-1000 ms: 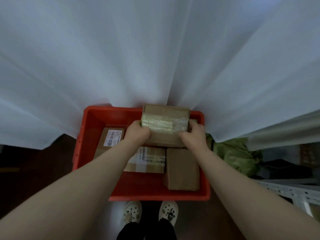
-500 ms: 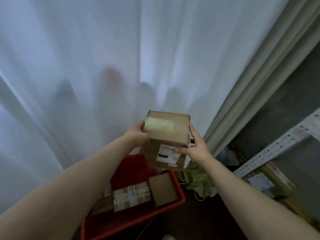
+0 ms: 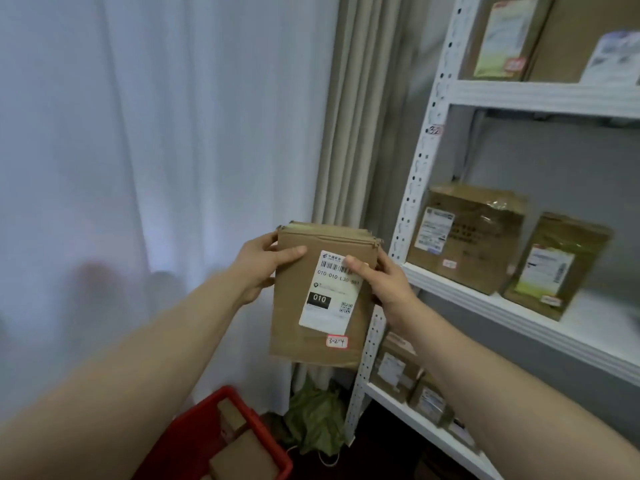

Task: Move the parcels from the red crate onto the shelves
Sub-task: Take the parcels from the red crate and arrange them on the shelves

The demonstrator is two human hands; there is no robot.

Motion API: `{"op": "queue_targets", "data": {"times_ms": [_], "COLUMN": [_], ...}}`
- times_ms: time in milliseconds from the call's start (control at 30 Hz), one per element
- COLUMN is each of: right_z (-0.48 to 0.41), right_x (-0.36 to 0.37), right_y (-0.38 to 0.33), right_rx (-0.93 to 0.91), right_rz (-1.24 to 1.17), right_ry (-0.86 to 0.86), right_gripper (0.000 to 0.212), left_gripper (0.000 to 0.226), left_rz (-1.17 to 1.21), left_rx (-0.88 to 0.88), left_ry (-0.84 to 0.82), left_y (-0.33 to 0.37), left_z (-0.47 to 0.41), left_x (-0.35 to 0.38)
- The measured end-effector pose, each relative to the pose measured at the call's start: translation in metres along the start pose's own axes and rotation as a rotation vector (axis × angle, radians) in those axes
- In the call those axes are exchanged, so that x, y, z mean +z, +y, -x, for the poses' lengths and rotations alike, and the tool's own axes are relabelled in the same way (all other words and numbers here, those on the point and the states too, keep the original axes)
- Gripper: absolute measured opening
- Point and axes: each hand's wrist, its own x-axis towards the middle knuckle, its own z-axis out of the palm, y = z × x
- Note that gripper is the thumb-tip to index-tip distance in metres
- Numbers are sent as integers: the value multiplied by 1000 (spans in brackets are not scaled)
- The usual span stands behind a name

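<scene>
I hold a brown cardboard parcel upright at chest height, its white shipping label and a small pink sticker reading 3-2-4 facing me. My left hand grips its upper left edge, thumb across the front. My right hand grips the upper right edge, thumb on the label. The red crate sits on the floor at the bottom, with parcels still inside. White metal shelves stand just right of the parcel.
Two brown parcels stand on the middle shelf, more on the top shelf and the lower shelf. White and beige curtains hang on the left. A green bag lies between crate and shelf post.
Both hands lifted the parcel out of the crate and turned it so its label faces me. My view swung up and right from the crate to the shelves.
</scene>
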Motion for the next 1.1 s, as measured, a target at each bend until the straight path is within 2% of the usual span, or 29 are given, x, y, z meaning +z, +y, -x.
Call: {"op": "queue_targets", "data": {"times_ms": [100, 200, 333, 433, 500, 733, 933, 1100], "right_z": [14, 30, 51, 67, 77, 107, 123, 135], "right_x": [-34, -68, -108, -130, -140, -173, -200, -226], "right_y": [-14, -23, -23, -19, -14, 12, 41, 53], "right_rx": [-8, -17, 33, 65, 90, 188, 197, 249], "right_rz": [-8, -8, 29, 117, 90, -69, -75, -44], "right_ry": [65, 123, 175, 183, 200, 280, 327, 369], "right_gripper": [69, 74, 67, 40, 28, 31, 33, 34], "left_gripper": [53, 50, 41, 36, 38, 39, 18, 25], "left_rz": [20, -3, -3, 14, 25, 1, -61, -191], "left_rx": [36, 33, 37, -15, -64, -181, -303, -350], "left_ry": [-38, -74, -71, -45, -8, -94, -249, -274], "left_y": [17, 24, 23, 21, 17, -15, -35, -58], "left_z": [4, 11, 18, 23, 23, 32, 62, 62], "left_x": [40, 78, 124, 146, 157, 196, 236, 264]}}
